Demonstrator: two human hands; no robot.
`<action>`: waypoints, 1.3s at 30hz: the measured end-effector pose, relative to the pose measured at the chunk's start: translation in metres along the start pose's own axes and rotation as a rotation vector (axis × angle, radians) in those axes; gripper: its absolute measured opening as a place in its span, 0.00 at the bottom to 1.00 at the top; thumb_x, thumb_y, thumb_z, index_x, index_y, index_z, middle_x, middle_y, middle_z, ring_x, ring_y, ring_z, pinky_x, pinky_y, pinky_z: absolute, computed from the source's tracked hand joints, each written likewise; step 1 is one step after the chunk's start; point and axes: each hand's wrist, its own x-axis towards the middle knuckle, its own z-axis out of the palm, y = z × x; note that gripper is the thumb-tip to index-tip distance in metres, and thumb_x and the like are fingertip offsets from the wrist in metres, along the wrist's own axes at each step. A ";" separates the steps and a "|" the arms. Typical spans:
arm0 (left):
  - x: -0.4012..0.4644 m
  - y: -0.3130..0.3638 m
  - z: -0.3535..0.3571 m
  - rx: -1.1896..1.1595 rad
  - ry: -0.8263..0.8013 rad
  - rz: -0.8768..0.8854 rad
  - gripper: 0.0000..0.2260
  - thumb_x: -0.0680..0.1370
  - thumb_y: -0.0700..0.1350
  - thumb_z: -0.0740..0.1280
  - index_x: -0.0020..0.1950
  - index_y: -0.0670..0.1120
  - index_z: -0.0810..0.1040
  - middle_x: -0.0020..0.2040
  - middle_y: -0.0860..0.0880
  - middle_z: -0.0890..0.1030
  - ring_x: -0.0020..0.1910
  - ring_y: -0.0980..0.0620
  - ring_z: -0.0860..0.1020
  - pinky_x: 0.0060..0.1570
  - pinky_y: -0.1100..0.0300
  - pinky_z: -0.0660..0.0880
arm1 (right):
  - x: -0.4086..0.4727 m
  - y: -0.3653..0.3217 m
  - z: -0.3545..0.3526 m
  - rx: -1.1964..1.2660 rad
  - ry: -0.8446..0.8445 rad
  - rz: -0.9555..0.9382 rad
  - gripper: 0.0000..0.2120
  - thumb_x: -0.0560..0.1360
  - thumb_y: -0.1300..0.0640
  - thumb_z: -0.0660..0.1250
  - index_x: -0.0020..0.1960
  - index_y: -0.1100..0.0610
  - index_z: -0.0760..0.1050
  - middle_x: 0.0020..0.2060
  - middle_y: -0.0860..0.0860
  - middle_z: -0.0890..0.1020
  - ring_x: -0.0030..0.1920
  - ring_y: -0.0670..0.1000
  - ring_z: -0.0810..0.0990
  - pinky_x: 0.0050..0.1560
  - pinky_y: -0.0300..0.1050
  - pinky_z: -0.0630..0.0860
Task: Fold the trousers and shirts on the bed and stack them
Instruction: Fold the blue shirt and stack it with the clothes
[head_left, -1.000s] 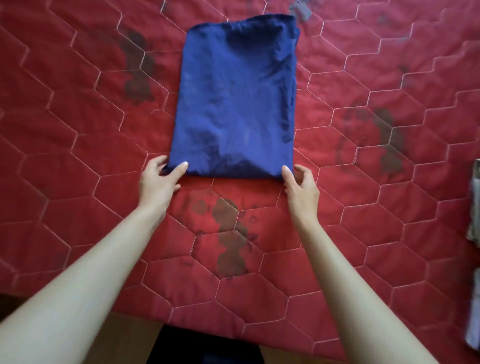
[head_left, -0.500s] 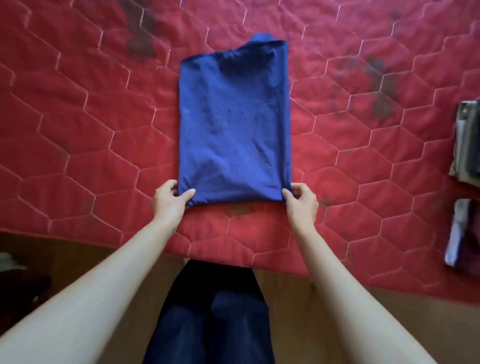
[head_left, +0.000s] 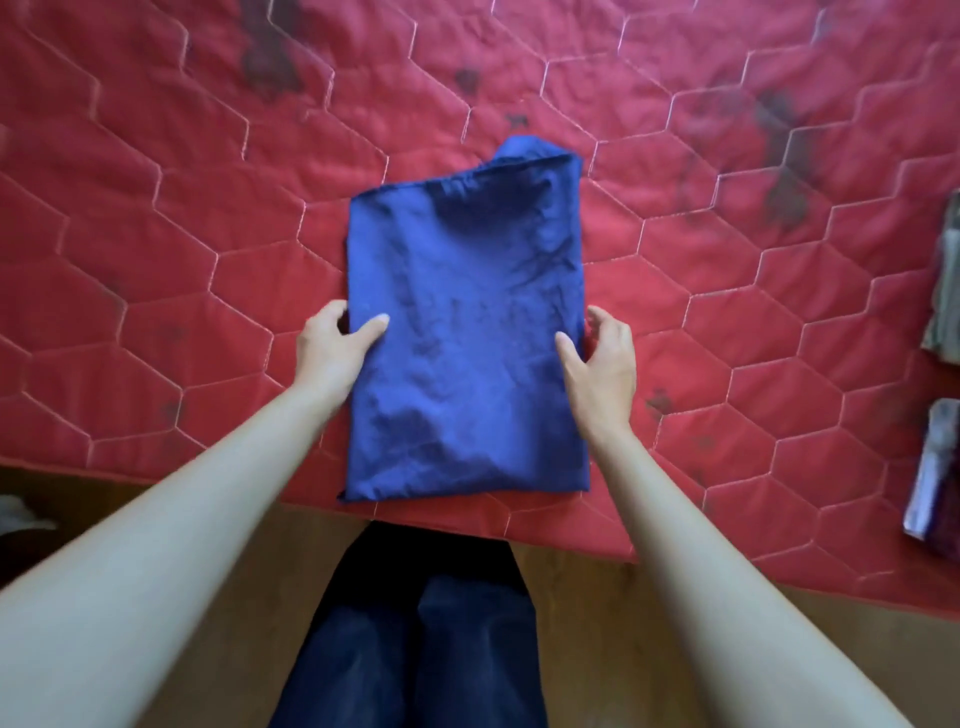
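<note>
- The blue garment, folded to a long rectangle, lies at the centre of the red quilt, its near end almost at the bed edge at 6 o'clock
- The left hand pinches its 9 o'clock side, thumb on top; the right hand grasps the 3 o'clock side likewise
- It looks thin, light and limp, likely to sag, so holding both long edges suits it
- Bare quilt lies open from 9 to 12 o'clock; folded piles sit at 3 o'clock, well apart
</note>
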 end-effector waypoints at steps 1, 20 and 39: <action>0.020 0.012 0.003 -0.059 0.024 -0.023 0.10 0.75 0.47 0.71 0.53 0.44 0.80 0.47 0.50 0.81 0.44 0.53 0.77 0.43 0.60 0.70 | 0.019 -0.010 0.001 0.012 -0.003 -0.011 0.23 0.76 0.55 0.68 0.69 0.58 0.70 0.59 0.53 0.76 0.59 0.52 0.74 0.61 0.42 0.68; 0.070 0.070 -0.027 -0.275 0.039 0.119 0.13 0.69 0.40 0.77 0.48 0.55 0.82 0.44 0.56 0.85 0.46 0.60 0.81 0.49 0.64 0.78 | 0.115 -0.082 -0.001 0.261 0.014 -0.050 0.10 0.75 0.55 0.69 0.38 0.59 0.73 0.28 0.42 0.71 0.31 0.43 0.66 0.36 0.41 0.65; -0.061 0.002 0.049 0.702 0.153 0.645 0.22 0.77 0.37 0.63 0.72 0.39 0.69 0.74 0.41 0.66 0.75 0.40 0.62 0.72 0.40 0.59 | -0.027 -0.044 0.054 -0.265 0.025 -0.565 0.20 0.80 0.64 0.57 0.71 0.64 0.68 0.72 0.63 0.65 0.75 0.61 0.61 0.74 0.58 0.59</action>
